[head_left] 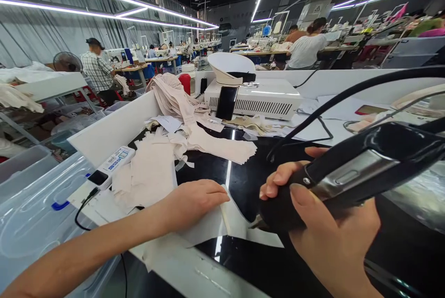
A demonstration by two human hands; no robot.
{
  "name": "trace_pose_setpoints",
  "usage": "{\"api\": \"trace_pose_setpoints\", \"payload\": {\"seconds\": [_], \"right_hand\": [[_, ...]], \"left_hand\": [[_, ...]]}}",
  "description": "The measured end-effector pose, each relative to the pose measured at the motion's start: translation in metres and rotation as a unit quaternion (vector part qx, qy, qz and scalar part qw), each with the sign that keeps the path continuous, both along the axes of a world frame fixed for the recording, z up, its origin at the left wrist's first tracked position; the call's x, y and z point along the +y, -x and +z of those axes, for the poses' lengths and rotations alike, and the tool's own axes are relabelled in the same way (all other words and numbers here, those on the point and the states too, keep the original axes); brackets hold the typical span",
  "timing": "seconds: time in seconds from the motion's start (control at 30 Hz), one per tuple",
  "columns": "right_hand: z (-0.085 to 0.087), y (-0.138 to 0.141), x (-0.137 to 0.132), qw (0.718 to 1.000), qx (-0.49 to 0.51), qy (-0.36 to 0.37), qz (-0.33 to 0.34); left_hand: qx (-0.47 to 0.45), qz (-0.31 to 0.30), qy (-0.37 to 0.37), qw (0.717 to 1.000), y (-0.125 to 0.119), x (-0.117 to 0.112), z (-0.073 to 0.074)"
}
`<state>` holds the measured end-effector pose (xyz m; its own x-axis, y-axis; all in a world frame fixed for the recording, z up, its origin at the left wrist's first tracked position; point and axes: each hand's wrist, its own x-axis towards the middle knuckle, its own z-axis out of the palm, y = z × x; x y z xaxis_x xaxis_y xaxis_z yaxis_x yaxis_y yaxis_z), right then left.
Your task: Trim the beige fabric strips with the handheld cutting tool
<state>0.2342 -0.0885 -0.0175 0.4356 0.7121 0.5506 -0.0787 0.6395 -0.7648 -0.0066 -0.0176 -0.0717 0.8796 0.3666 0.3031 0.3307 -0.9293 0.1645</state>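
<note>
My right hand (313,205) is wrapped around the handle of a black hand-held cutting tool (361,168), whose tip touches a pale fabric piece (222,224) on the glossy black table (243,182). A black cord (347,94) runs up from the tool to the right. My left hand (191,203) lies flat on the same fabric piece, fingers stretched out, pressing it down.
A pile of beige cut fabric pieces (181,145) lies beyond my left hand. A white machine (253,96) stands at the back with a phone (226,102) leaning on it. A power strip (110,166) and clear plastic bin (31,210) sit left. Other people work at distant tables.
</note>
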Motion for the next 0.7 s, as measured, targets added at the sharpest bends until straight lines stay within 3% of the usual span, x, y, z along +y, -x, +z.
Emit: {"api": "trace_pose_setpoints", "payload": {"seconds": [0.2, 0.43, 0.7], "right_hand": [[-0.001, -0.01, -0.009, 1.0, -0.019, 0.009, -0.005], [-0.006, -0.013, -0.025, 0.998, -0.01, 0.055, -0.031], [-0.006, -0.019, -0.018, 0.999, -0.002, 0.046, -0.029]], "left_hand": [[0.016, 0.015, -0.002, 1.0, -0.025, 0.013, -0.012], [0.008, -0.003, -0.006, 1.0, -0.012, 0.014, -0.024], [-0.015, -0.024, -0.028, 0.999, -0.006, 0.008, -0.023]]}}
